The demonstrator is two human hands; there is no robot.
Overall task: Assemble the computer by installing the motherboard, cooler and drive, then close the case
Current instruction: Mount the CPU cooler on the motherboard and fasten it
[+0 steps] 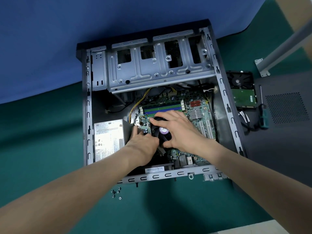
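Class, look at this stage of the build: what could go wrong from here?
1. Thin wires lie right beside the cooler that the right hand grips; seating it could pinch them.
2. Loose screws lie on the mat before the case; an arm could scatter them.

green motherboard (199, 105) — blue and green slots, black cooler (161, 130) with purple label — teal table (42, 141).
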